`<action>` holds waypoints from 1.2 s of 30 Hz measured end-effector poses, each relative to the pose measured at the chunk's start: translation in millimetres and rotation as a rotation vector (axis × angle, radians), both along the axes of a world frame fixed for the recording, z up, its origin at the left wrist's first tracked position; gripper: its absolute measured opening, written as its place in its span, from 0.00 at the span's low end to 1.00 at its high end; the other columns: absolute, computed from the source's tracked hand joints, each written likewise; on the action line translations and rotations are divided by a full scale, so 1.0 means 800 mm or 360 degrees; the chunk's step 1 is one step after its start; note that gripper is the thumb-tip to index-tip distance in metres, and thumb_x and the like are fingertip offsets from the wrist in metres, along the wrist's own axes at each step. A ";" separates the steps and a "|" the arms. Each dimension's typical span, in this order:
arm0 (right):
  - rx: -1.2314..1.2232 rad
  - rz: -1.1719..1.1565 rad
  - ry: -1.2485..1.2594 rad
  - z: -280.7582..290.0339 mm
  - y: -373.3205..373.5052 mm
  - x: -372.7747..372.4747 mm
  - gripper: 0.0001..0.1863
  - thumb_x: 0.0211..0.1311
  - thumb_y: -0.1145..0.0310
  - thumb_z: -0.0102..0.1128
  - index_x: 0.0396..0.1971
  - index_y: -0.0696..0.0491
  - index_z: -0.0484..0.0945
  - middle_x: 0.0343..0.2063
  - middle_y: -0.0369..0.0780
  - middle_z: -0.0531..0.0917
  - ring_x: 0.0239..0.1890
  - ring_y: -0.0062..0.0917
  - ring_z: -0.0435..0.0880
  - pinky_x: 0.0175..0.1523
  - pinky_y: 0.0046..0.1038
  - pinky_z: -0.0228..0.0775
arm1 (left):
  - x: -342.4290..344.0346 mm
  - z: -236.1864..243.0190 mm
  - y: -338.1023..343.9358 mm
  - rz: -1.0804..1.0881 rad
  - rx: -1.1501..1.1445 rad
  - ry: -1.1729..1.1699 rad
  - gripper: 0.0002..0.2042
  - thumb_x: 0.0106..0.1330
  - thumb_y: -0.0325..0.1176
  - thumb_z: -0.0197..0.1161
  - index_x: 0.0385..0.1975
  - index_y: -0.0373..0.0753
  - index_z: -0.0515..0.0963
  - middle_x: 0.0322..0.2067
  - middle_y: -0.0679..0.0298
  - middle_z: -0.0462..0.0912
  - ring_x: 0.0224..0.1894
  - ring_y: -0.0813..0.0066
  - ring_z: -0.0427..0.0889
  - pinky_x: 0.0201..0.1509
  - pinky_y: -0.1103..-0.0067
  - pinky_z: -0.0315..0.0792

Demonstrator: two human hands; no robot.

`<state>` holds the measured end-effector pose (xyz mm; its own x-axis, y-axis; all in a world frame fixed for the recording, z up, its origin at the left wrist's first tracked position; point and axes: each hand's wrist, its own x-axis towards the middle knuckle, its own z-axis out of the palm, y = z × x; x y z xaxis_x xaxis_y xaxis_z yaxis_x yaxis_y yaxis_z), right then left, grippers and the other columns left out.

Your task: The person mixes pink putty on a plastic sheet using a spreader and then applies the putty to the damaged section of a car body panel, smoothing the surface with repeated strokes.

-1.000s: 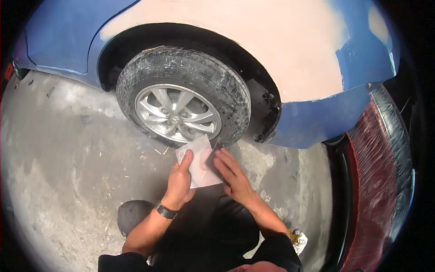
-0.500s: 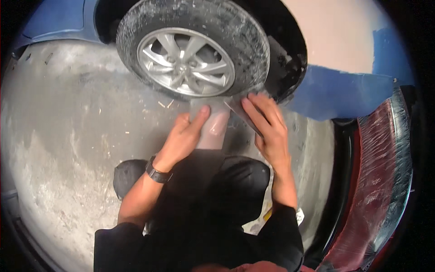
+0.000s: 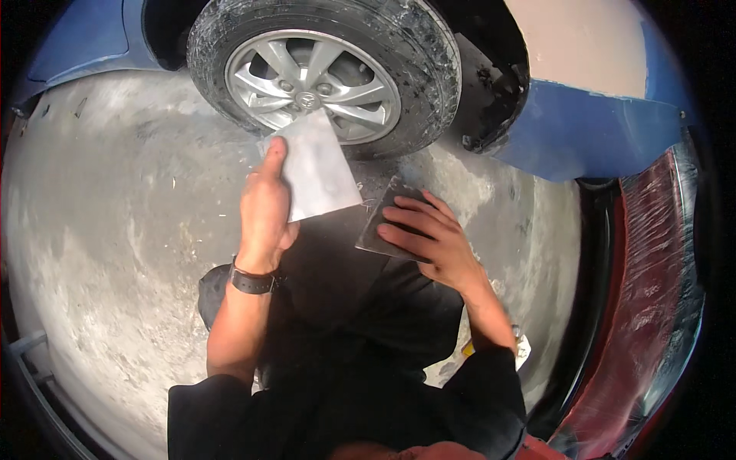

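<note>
My left hand [image 3: 261, 211] is closed on a flat pale rectangular sheet [image 3: 314, 169], thumb on its face, held just in front of the spoked silver wheel [image 3: 272, 80] with its scuffed tyre [image 3: 425, 84]. A dark watch [image 3: 253, 280] is on that wrist. My right hand [image 3: 437, 241] is closed on a thin dark square pad [image 3: 372, 230], fingers spread across its top, a little apart from and below the pale sheet's right corner. Both hands are over my black-clad legs [image 3: 345, 299].
A blue car body [image 3: 583, 130] with pale pink patches [image 3: 583, 46] surrounds the wheel. A plastic-wrapped red panel [image 3: 652, 276] stands along the right. The concrete floor [image 3: 115, 230] has small debris; small items [image 3: 521, 345] lie by my right elbow. A metal rail [image 3: 31, 345] shows lower left.
My hands have moved apart: the pale sheet went left and up, the dark pad down. The pink smear seen on the pale sheet earlier is not visible now. The view has shifted, raising the car in frame.
</note>
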<state>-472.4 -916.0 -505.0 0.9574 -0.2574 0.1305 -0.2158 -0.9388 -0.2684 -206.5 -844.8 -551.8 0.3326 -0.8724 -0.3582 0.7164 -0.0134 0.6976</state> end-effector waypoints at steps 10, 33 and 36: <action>0.0311 0.0319 -0.0970 -0.010 0.011 0.042 0.27 0.52 0.66 0.69 0.55 0.51 0.78 0.63 0.47 0.73 0.67 0.52 0.67 0.71 0.58 0.52 | -0.077 -0.004 -0.002 -0.0387 -0.0353 0.1171 0.25 0.76 0.51 0.47 0.59 0.36 0.71 0.53 0.57 0.80 0.53 0.65 0.81 0.58 0.67 0.75; 0.1914 -0.1689 -0.1463 -0.024 -0.029 0.011 0.17 0.65 0.65 0.65 0.50 0.57 0.79 0.38 0.36 0.85 0.38 0.18 0.82 0.45 0.26 0.75 | -0.073 0.002 0.004 0.0071 -0.0257 -0.0123 0.24 0.76 0.50 0.51 0.53 0.30 0.73 0.45 0.57 0.80 0.43 0.72 0.82 0.45 0.73 0.75; 0.1226 -0.1820 -0.0892 -0.002 -0.050 -0.022 0.18 0.66 0.65 0.64 0.51 0.60 0.78 0.35 0.36 0.84 0.35 0.17 0.80 0.44 0.26 0.74 | -0.095 0.008 -0.018 0.0282 -0.0247 -0.0319 0.26 0.76 0.52 0.51 0.47 0.29 0.76 0.38 0.58 0.82 0.38 0.74 0.81 0.41 0.77 0.74</action>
